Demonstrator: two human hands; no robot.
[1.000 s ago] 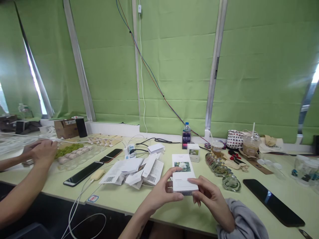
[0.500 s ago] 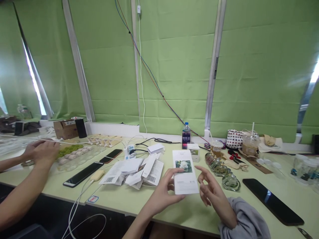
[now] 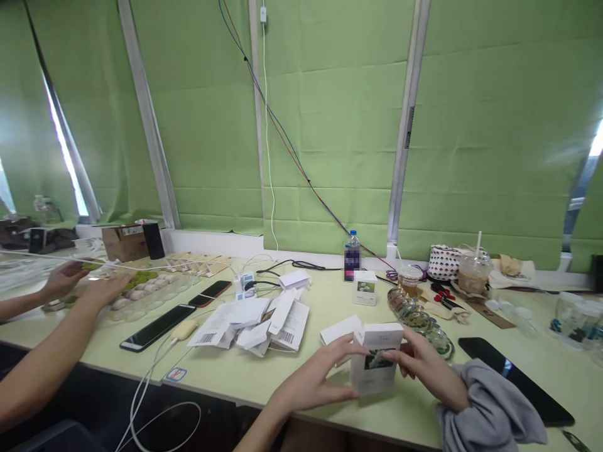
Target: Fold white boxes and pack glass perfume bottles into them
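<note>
A small white carton (image 3: 374, 380) with a flower picture on its front stands upright between my two hands, just above or on the table's near edge. My left hand (image 3: 316, 380) grips its left side, fingers at the top corner and thumb low down. On the right side, my right hand (image 3: 426, 367) pinches it, thumb on the front and the other fingers partly hidden behind. Behind my left fingers shows a white flap or sheet (image 3: 340, 329); whether it belongs to the carton I cannot tell. Farther back sits a similar finished-looking white box (image 3: 365, 289).
Left of my hands lies a pile of white printed packets (image 3: 254, 323), with two phones (image 3: 157, 328) beyond. Coiled greenish bracelets (image 3: 419, 320) and a dark phone (image 3: 516, 380) are at right. Another person's hands (image 3: 97, 292) work over a clear tray (image 3: 151, 301).
The flat printed carton in my left hand now appears box-shaped and lower. My right hand, apart from it before, has closed on its right side. The other person's hands have shifted.
</note>
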